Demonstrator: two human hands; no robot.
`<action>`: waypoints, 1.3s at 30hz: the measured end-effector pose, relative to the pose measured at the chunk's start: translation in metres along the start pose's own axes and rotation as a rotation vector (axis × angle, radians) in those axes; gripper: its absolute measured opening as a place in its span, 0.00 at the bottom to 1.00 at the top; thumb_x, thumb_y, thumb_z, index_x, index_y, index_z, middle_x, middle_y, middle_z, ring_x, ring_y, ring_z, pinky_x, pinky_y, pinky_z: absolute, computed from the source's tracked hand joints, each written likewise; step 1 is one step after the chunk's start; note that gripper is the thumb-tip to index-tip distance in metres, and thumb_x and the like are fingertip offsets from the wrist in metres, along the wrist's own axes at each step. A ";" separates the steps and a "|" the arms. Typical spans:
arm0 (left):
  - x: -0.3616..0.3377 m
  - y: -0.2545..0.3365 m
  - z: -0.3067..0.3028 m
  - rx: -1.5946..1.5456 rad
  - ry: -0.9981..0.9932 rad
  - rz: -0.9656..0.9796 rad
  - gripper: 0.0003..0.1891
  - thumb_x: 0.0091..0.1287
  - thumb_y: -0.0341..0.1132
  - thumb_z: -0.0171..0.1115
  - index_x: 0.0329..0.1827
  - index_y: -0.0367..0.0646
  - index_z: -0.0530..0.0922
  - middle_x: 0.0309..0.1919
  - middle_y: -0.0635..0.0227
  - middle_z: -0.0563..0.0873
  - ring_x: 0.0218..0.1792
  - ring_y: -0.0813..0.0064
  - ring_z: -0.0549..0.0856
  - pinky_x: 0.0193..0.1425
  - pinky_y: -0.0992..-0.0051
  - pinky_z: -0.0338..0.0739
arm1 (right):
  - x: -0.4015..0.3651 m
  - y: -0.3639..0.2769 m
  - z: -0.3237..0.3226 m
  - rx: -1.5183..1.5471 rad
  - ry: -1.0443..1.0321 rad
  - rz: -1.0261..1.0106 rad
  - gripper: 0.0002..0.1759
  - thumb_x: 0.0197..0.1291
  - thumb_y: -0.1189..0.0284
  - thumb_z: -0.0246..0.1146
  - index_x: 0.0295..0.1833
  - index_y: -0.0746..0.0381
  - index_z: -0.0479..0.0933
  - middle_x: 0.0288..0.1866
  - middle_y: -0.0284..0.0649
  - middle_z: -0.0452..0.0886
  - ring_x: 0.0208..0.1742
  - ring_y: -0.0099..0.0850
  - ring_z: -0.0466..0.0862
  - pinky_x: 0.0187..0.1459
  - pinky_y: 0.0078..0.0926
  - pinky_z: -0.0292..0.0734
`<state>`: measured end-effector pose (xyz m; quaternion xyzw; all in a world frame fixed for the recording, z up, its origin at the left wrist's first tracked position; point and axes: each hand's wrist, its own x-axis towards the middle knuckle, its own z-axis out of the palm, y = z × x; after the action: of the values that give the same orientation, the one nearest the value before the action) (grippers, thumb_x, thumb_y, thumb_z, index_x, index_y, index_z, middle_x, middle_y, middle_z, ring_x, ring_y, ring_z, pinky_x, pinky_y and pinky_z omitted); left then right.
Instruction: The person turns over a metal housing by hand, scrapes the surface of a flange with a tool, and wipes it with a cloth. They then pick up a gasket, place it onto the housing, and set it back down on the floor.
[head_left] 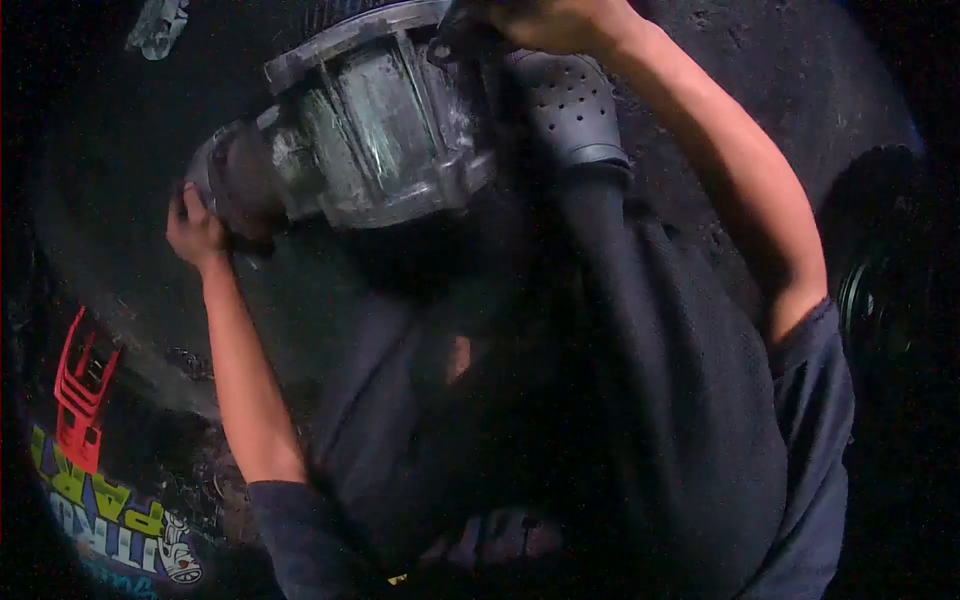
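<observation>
Left arm extended and fingers bent, a person's left hand (197, 228) rests against the rounded end of a ribbed metal housing (385, 125), which spans the space between the hands, though blur obscures whether it grips. The right hand (550, 22), elbow bent above a perforated shoe (572, 112), reaches the housing's far side, its fingers lost in shadow and grip unclear, partly cropped by the frame.

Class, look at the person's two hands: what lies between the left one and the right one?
In the head view, a large ribbed metal casing lies between the left hand and the right hand.
</observation>
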<state>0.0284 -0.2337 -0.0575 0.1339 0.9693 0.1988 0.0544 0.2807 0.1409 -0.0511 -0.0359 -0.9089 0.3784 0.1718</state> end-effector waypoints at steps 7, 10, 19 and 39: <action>0.016 -0.043 0.000 0.281 0.003 0.511 0.23 0.61 0.46 0.55 0.54 0.39 0.77 0.49 0.54 0.82 0.50 0.59 0.81 0.55 0.70 0.72 | -0.053 -0.020 0.020 0.239 -0.072 0.115 0.19 0.33 0.70 0.72 0.38 0.58 0.81 0.28 0.46 0.80 0.29 0.45 0.80 0.29 0.35 0.75; 0.000 0.001 0.002 0.026 0.043 0.104 0.23 0.61 0.46 0.54 0.54 0.42 0.77 0.49 0.55 0.82 0.50 0.56 0.81 0.54 0.69 0.72 | -0.057 -0.029 0.006 0.150 -0.134 0.149 0.17 0.38 0.67 0.73 0.37 0.60 0.80 0.27 0.48 0.79 0.27 0.45 0.80 0.29 0.33 0.74; 0.000 0.021 -0.014 0.183 -0.005 0.060 0.27 0.61 0.53 0.53 0.54 0.40 0.77 0.48 0.53 0.82 0.50 0.54 0.81 0.54 0.67 0.72 | -0.019 -0.080 -0.050 0.295 -0.073 0.504 0.09 0.52 0.71 0.66 0.33 0.65 0.76 0.23 0.48 0.74 0.22 0.36 0.74 0.27 0.28 0.69; -0.021 0.041 -0.006 0.224 0.016 0.039 0.30 0.57 0.60 0.55 0.56 0.48 0.77 0.46 0.56 0.83 0.48 0.53 0.81 0.56 0.63 0.70 | 0.043 -0.097 -0.024 -0.152 -0.521 0.317 0.08 0.43 0.65 0.65 0.30 0.57 0.81 0.27 0.45 0.80 0.31 0.46 0.81 0.33 0.41 0.77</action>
<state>0.0573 -0.2052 -0.0344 0.1566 0.9831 0.0912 0.0275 0.2543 0.0961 0.0450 -0.0919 -0.9310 0.3279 -0.1313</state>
